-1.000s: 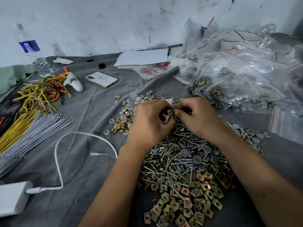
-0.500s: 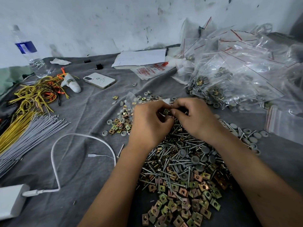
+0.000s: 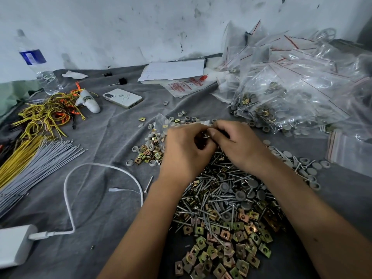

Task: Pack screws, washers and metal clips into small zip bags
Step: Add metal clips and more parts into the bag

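A pile of silver screws [image 3: 213, 190], grey washers [image 3: 240, 195] and brass-coloured square metal clips [image 3: 221, 250] lies on the grey cloth below my hands. My left hand [image 3: 185, 152] and my right hand [image 3: 239, 143] meet fingertip to fingertip above the pile's far edge, both pinching a small clear zip bag [image 3: 205, 135] with bits of hardware in it. The bag is mostly hidden by my fingers. A second small heap of washers and clips [image 3: 150, 152] lies left of my left hand.
Filled zip bags [image 3: 281, 101] are heaped at the back right, with flat unused bags [image 3: 346, 152] at the right edge. A phone [image 3: 122, 98], water bottle [image 3: 38, 65], yellow and grey wire bundles [image 3: 30, 150], a white charger [image 3: 14, 246] and its cable [image 3: 96, 168] lie to the left.
Both hands stay together on the small bag, with the fingers shifting slightly along its top. The camera view has drifted a little.
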### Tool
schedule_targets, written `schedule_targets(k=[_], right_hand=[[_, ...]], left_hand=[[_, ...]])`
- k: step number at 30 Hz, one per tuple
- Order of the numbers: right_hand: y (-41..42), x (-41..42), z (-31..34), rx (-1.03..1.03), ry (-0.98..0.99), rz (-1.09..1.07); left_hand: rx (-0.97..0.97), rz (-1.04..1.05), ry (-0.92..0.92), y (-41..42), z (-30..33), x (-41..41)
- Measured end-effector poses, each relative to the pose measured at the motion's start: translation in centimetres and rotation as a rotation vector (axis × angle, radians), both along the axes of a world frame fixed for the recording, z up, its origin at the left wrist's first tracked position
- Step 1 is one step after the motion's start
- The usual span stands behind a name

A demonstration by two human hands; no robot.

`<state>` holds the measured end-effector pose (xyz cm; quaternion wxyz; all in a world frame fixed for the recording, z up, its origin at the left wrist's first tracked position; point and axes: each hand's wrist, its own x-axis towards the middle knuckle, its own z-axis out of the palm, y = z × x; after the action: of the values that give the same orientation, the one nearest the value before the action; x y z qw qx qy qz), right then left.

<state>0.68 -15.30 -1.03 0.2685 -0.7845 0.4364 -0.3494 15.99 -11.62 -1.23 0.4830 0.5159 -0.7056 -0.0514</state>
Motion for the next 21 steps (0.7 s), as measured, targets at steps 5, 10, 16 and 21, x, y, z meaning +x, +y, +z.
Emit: schedule_targets(k=[5, 10, 16, 21], right_hand=[[-0.3, -0.5, 0.3, -0.014, -0.037, 0.004], [-0.2, -1.1, 0.3, 0.01, 0.033, 0.071], [-0.4, -1.9, 0.3, 0.013, 0.153, 0.069], [-0.7, -2.6, 0.2, -0.036, 0.054, -0.046]], left_hand=[[-0.024, -0.037, 0.086, 0.2, 0.2, 0.2], [0.078, -0.116, 0.13, 0.2, 0.3, 1.1], [0.02, -0.019, 0.022, 0.0, 0.4, 2.1], [0.013, 0.142, 0.154, -0.2, 0.5, 2.7]])
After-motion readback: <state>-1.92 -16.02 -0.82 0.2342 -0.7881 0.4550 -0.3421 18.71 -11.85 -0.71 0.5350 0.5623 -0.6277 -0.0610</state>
